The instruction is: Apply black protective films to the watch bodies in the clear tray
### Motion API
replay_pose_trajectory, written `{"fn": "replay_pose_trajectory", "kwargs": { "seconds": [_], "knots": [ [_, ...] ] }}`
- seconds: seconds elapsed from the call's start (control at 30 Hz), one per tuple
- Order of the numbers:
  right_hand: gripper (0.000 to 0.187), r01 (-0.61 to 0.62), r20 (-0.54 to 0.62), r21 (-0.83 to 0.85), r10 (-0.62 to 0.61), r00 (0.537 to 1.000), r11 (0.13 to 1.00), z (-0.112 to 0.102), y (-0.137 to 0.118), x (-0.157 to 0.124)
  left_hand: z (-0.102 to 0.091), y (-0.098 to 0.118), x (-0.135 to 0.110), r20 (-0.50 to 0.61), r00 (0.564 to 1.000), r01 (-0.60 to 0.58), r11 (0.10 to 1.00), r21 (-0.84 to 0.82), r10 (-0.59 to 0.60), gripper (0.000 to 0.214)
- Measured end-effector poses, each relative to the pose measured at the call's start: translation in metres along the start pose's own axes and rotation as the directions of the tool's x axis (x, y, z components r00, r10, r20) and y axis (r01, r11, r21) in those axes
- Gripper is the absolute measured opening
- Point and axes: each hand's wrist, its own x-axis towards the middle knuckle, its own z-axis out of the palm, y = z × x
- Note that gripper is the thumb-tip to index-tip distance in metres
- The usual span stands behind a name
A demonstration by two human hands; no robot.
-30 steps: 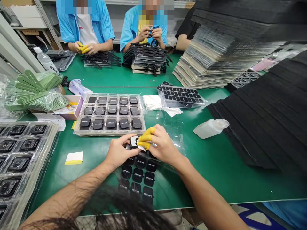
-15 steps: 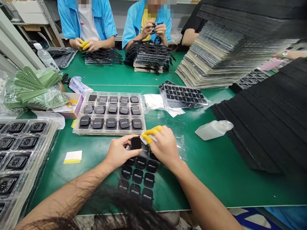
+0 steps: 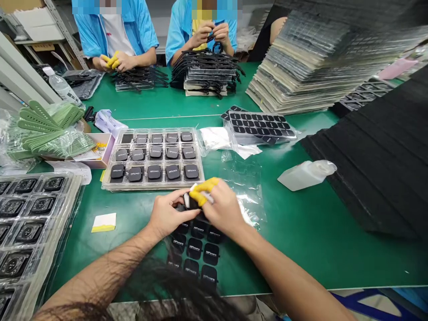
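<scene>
Just beyond a clear sheet of black square stickers with white lettering (image 3: 194,248), my left hand (image 3: 167,214) grips a black square watch face (image 3: 187,202) by its edges. My right hand (image 3: 223,208), with yellow finger covers on its fingertips, pinches a small white wipe (image 3: 208,197) against the watch face. The fingers hide part of both. Farther out sits a clear compartment tray (image 3: 150,185) of square black watch faces, most covered with lettered stickers.
Stacked trays of watch bodies (image 3: 50,232) stand at left, near a white-and-yellow pad (image 3: 104,222). A translucent bottle (image 3: 302,177) lies at right, beside black sheets (image 3: 364,169). Green straps (image 3: 50,129) fill a box. Two co-workers in blue handle things across the table.
My right hand has moved left, bringing the wipe from the watch face's right edge onto its front. My left hand keeps its hold. The view has shifted slightly.
</scene>
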Motion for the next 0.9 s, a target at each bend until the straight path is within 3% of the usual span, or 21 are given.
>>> {"fn": "replay_pose_trajectory", "kwargs": {
  "seconds": [0.1, 0.23, 0.4, 0.5, 0.6, 0.7, 0.9],
  "knots": [
    [0.009, 0.003, -0.134, -0.062, -0.011, 0.991, 0.998, -0.001, -0.005, 0.002, 0.000, 0.001, 0.000, -0.031, 0.999, 0.021, 1.000, -0.009, -0.021, 0.054],
    [0.011, 0.156, -0.022, 0.033, -0.156, 0.988, 0.987, 0.000, -0.008, 0.003, 0.000, 0.001, -0.001, 0.019, 0.999, -0.044, 0.999, 0.000, 0.044, 0.050],
    [0.020, -0.122, -0.048, -0.305, 0.113, 0.992, 0.945, -0.032, 0.019, 0.001, -0.001, -0.004, -0.003, -0.069, 0.989, -0.125, 0.989, 0.076, 0.130, 0.049],
    [0.027, -0.223, -0.044, -0.097, 0.220, 0.975, 0.970, -0.049, 0.025, -0.008, -0.001, -0.009, -0.004, -0.148, 0.948, -0.257, 0.953, 0.162, 0.281, 0.044],
    [0.042, -0.386, 0.158, 0.175, 0.362, 0.919, 0.906, -0.047, 0.021, -0.014, -0.001, -0.010, -0.003, -0.178, 0.872, -0.409, 0.879, 0.245, 0.455, 0.042],
    [0.043, -0.504, 0.214, 0.219, 0.463, 0.860, 0.835, -0.039, 0.019, -0.014, -0.003, -0.005, -0.001, -0.160, 0.801, -0.505, 0.795, 0.337, 0.577, 0.038],
    [0.034, -0.495, 0.171, 0.263, 0.465, 0.868, 0.828, -0.040, 0.019, -0.010, -0.007, 0.003, 0.001, -0.136, 0.747, -0.568, 0.731, 0.378, 0.650, 0.035]
  ]
}}
